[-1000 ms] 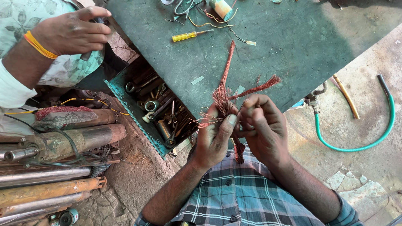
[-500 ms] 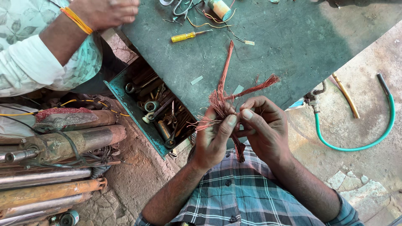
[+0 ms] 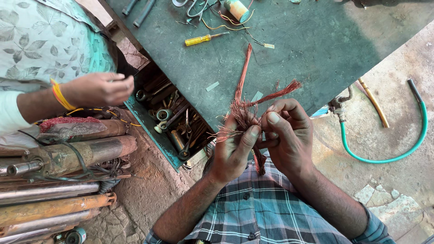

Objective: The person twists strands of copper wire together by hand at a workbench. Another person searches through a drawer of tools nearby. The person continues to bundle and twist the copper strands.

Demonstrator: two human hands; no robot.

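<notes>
**Copper wire bundle pinched between both hands above the bench edge**

The person is holding a bundle of thin copper wire (image 3: 244, 113) in front of the chest, just over the near edge of the green bench (image 3: 316, 40). The left hand (image 3: 233, 151) is gripping the bundle's middle, its thumb (image 3: 251, 135) pressing the strands against the curled fingers. The right hand (image 3: 289, 135) is closing in from the other side, fingers bent and pressed together, its thumb (image 3: 273, 118) pinching the same knot of wire, so the two thumbs are lying almost touching.

From that pinch the wire is fanning out: one long tail is rising over the bench, a second is angling right with a frayed tip, short loose strands are sticking out to the left, and a darker tail is hanging down between the wrists.

The bundle is looking light and springy: each strand bends easily, yet the bunch is holding its shape. The cut ends are likely sharp and prone to snag or tangle, so the safest hold is at the bound middle, where the fingers already are, not at the splayed tips.

Beside it, another person's hand (image 3: 97, 88) is hovering over an open drawer (image 3: 176, 122) of tools. A yellow screwdriver (image 3: 203, 39) is lying on the bench.
</notes>
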